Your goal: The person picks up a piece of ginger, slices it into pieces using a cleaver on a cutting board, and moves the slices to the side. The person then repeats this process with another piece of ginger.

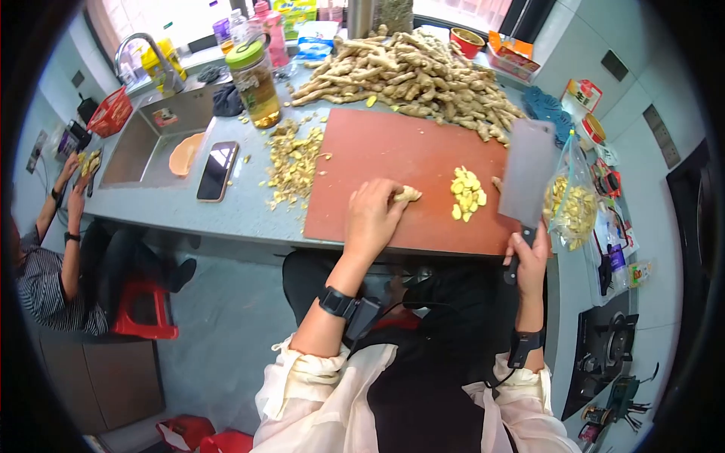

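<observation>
On the reddish-brown cutting board point(377, 143) my left hand point(372, 214) has its fingers closed on a piece of ginger point(408, 194). My right hand point(530, 257) grips the black handle of a cleaver point(526, 170), its broad blade pointing away from me over the board's right edge. Between the two hands lies a small group of yellow ginger slices point(468, 194). A heap of whole ginger roots point(423, 72) rises behind the board. Ginger peelings and scraps point(293, 162) are scattered along the board's left side. To the right of the cleaver is a clear bag of ginger slices point(572, 208).
Left of the scraps are a phone point(217, 171), a jar with a green lid point(255, 83) and a sink point(155, 143). A co-worker point(57, 264) sits at far left, holding something over the counter. A stove point(608, 340) is at lower right. Bottles stand by the window.
</observation>
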`<state>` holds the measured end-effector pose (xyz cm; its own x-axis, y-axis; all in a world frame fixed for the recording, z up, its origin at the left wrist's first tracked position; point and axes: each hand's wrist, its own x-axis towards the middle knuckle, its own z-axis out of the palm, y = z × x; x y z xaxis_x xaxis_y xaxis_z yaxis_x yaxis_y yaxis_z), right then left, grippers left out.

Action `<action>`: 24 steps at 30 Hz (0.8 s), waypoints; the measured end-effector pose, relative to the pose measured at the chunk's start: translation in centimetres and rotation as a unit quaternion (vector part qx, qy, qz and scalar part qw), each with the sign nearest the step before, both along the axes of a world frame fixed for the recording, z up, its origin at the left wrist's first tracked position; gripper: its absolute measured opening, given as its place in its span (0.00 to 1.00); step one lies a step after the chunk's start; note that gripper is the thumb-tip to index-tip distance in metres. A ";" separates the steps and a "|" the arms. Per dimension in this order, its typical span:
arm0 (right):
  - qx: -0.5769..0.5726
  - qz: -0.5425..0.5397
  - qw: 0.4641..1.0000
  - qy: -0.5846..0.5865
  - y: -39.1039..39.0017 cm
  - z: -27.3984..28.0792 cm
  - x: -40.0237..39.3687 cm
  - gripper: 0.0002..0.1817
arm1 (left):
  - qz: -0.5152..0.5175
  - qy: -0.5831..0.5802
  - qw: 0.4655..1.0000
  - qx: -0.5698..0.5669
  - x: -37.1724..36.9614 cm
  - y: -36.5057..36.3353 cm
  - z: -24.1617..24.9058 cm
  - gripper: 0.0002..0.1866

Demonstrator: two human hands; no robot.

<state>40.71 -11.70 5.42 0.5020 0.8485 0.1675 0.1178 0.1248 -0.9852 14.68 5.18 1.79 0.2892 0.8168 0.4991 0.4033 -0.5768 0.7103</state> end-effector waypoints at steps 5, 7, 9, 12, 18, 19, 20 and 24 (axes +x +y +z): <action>-0.114 0.108 0.986 -0.053 2.4 3.7 -3.3 0.20 | 0.000 0.014 1.000 -0.018 -0.2 -0.1 0.2 0.10; -0.157 0.148 0.969 -0.118 3.4 4.4 -4.0 0.20 | 0.004 0.017 1.000 -0.018 -0.2 0.0 0.2 0.10; -0.187 0.176 0.947 -0.191 4.1 5.4 -4.8 0.22 | 0.010 0.011 1.000 0.010 -0.2 0.0 0.2 0.10; -0.202 0.194 0.918 -0.280 4.9 5.9 -5.1 0.23 | 0.017 0.016 1.000 0.008 -0.2 -0.2 0.4 0.10; -0.236 0.212 0.876 -0.364 5.6 6.8 -5.3 0.24 | 0.016 0.015 1.000 0.017 -0.2 -0.1 0.3 0.10; -0.237 0.217 0.870 -0.375 5.7 6.8 -5.3 0.24 | 0.014 0.013 1.000 0.017 -0.2 -0.1 0.3 0.10; -0.238 0.215 0.869 -0.376 5.7 6.9 -5.4 0.24 | 0.012 0.023 1.000 0.008 -0.2 -0.1 0.3 0.09; -0.257 0.224 0.860 -0.381 5.7 7.6 -5.5 0.22 | 0.016 0.041 0.999 0.006 -0.2 -0.2 0.5 0.09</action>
